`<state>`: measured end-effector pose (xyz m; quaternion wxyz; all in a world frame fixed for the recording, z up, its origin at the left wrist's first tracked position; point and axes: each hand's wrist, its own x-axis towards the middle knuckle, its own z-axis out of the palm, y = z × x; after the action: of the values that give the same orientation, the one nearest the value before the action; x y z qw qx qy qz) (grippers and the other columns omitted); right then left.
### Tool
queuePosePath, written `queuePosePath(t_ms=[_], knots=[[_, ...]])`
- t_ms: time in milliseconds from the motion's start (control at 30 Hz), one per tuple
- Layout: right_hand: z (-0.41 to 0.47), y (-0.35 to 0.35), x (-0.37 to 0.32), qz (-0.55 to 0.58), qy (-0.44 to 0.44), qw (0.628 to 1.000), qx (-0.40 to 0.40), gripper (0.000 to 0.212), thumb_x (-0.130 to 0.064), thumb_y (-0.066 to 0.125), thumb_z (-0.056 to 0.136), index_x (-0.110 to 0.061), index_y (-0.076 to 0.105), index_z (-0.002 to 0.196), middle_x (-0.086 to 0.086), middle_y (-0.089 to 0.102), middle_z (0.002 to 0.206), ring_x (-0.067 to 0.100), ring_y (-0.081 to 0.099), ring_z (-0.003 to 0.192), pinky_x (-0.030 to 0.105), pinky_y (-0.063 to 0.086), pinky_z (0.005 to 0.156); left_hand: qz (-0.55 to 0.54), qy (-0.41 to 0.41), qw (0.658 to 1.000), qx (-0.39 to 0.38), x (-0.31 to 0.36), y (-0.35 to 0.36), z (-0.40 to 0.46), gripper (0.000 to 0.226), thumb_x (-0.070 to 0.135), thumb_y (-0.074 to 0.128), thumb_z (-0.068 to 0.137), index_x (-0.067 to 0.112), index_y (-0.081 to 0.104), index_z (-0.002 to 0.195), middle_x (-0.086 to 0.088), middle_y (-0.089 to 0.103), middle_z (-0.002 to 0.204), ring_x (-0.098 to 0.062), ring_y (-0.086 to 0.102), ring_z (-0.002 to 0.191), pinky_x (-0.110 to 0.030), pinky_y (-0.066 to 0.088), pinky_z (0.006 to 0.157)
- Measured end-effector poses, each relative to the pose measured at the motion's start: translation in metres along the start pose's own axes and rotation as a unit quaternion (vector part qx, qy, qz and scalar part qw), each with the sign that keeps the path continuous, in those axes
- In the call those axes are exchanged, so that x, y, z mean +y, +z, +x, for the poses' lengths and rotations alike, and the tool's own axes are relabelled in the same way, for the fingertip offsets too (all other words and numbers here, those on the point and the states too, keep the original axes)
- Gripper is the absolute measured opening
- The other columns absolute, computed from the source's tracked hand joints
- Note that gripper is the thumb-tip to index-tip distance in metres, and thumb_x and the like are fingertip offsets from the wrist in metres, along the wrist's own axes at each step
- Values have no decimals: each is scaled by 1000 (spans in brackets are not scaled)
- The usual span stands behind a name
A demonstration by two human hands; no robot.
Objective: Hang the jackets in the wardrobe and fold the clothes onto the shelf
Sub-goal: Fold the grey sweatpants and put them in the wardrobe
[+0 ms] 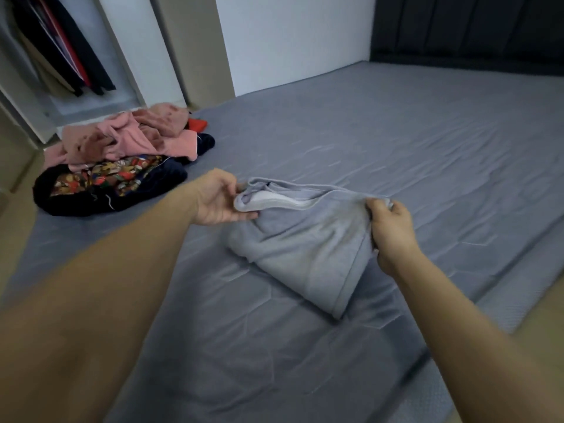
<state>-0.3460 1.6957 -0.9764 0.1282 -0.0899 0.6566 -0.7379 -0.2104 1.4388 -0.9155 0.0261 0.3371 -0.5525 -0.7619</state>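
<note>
**A:** What are the hands doing?

**B:** The left hand is pinching the far-left corner of a soft grey, partly folded fleece garment, thumb on top and fingers curled beneath the pale lining at its opening. The right hand is gripping the garment's far-right edge, fingers wrapped round a bunch of the cloth.

**A:** Where is that garment lying?

**B:** It is resting near the middle of the grey quilted bed, with its far edge being held up slightly between the two hands and its near end lying flat on the cover.

**A:** Anything else on the bed?

**B:** A loose heap is sitting at the far left, well apart from the garment: crumpled pink clothes lying on a dark navy piece with a colourful floral print.

**A:** And beyond it?

**B:** An open white wardrobe is standing at the far left, with dark and red jackets hanging inside.
</note>
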Motion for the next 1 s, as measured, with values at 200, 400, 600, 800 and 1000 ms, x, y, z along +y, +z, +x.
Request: queuePosePath(t_ms=[200,400,600,800,1000], knots=[[83,-3,35,-176,-31,982,64,20,-23,48,91,-16,43,73,0,47,69,22,46,76,37,38,70,401,-31,907,123,-12,20,85,14,-7,49,86,4,56,89,-15,54,83,-21,51,66,-30,42,59],[97,-13,79,-356,16,934,28,15,-19,42,94,-7,52,93,16,60,103,28,52,83,33,38,71,239,39,949,203,-15,16,125,51,53,56,94,10,60,122,-13,66,121,-33,66,104,-40,53,89],[115,14,49,-510,-92,853,-59,35,-34,38,93,-10,59,107,19,53,127,37,52,108,41,42,92,381,37,888,255,-36,16,133,78,66,23,97,11,34,151,-11,27,159,-31,29,144,-42,19,119],[118,33,33,-535,60,808,-241,95,-79,58,71,-10,50,136,10,52,138,32,52,121,37,40,97,321,-92,934,125,-53,-9,79,70,68,71,69,24,60,122,-3,68,114,-23,66,97,-34,54,78],[104,42,1,-382,171,826,-376,47,-24,81,66,-10,69,108,9,75,98,28,71,91,36,55,85,236,-23,966,102,-74,-19,45,46,24,82,76,14,60,116,-7,70,110,-24,69,95,-36,57,75]])
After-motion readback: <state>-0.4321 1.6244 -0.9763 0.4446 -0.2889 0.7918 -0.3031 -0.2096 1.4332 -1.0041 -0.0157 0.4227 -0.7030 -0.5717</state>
